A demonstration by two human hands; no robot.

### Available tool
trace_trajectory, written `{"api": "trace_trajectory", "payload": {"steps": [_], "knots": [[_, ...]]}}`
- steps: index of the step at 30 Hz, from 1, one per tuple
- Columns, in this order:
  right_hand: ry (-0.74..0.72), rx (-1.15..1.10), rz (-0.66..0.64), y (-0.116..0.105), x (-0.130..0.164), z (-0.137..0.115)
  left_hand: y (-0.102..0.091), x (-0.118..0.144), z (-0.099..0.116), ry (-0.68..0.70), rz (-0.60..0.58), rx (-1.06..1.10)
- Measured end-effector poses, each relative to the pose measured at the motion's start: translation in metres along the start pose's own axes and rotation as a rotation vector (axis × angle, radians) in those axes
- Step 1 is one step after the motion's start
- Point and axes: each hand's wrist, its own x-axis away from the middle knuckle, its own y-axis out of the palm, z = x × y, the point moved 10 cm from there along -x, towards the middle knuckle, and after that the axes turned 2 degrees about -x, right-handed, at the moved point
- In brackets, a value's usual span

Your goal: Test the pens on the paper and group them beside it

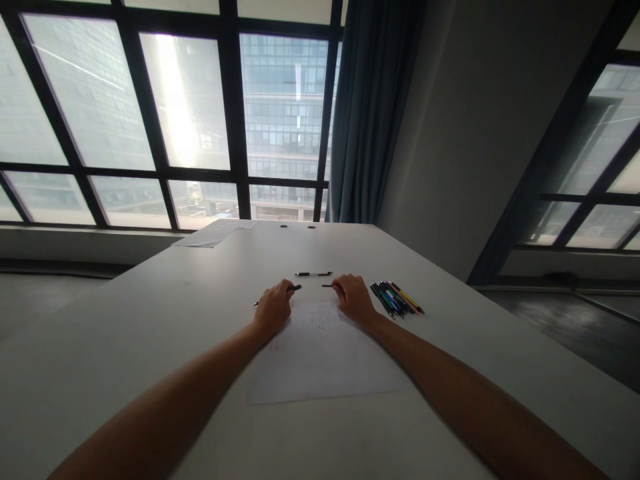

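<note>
Desk (150, 347): smooth, pale, rectangular. Paper sheet (320, 357): flat, thin, near the desk's front edge. Pen bundle (397, 298): slim coloured sticks toward the right edge. Left hand (273, 308) fingers closed on black pen body (295, 288); right hand (354, 298) pinches its cap (327, 286), both above the sheet's far edge.

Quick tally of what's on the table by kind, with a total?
Sheet under the hands: 1
Papers at the far left corner: 1 stack
Loose pen beyond the hands: 1
Dark pen pieces held: 2, left hand, right hand
Pen bundle at right: 1, pens too small to count
Total: 6
</note>
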Motion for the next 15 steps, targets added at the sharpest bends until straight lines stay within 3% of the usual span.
{"api": "trace_trajectory", "payload": {"steps": [9,15], "knots": [[-0.045,0.0,-0.014,0.0,0.0,-0.002,0.001,-0.001,0.0,0.028,0.011,0.015],[-0.173,0.016,-0.075,0.004,0.001,-0.02,0.007,0.001,0.011,0.19,0.005,0.048]]}}
